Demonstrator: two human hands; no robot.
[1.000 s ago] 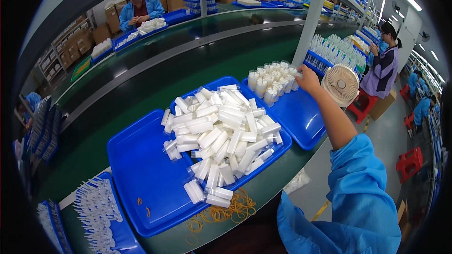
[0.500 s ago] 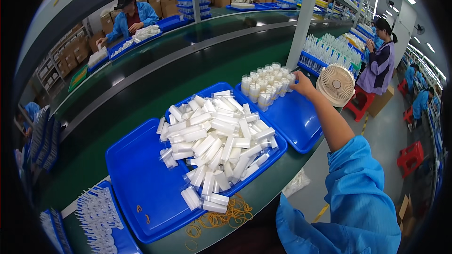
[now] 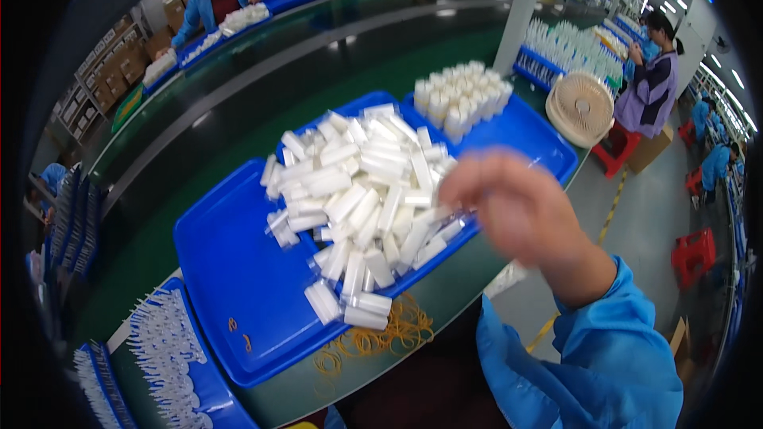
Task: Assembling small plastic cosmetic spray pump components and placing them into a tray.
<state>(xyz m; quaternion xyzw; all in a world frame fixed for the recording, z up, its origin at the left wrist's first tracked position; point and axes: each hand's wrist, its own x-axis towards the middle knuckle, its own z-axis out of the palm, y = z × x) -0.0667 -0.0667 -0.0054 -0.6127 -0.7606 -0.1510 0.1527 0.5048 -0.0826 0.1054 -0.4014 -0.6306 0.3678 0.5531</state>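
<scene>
My right hand (image 3: 520, 202) is over the right edge of the heap, smeared by motion. Its fingers look bent, and I cannot make out whether anything is in them. Below it lies a large heap of white rectangular pieces in clear wrapping (image 3: 350, 183), spread over a blue tray (image 3: 469, 226) and onto another blue tray (image 3: 238, 270) to the left. Beyond the hand, bundles of upright white pieces (image 3: 461, 95) stand in rows on a blue tray (image 3: 540, 139). Of my left hand nothing shows.
Yellow rubber bands (image 3: 381, 334) lie by the near tray edge. A beige fan (image 3: 584, 107) stands at the right, near a grey post (image 3: 520, 24). White toothed pieces (image 3: 163, 349) fill a tray at lower left. Co-workers sit across the belt (image 3: 318, 63) and to the right.
My right hand has left the standing bundles at the back and come nearer, to the right side of the heap. The view has shifted slightly.
</scene>
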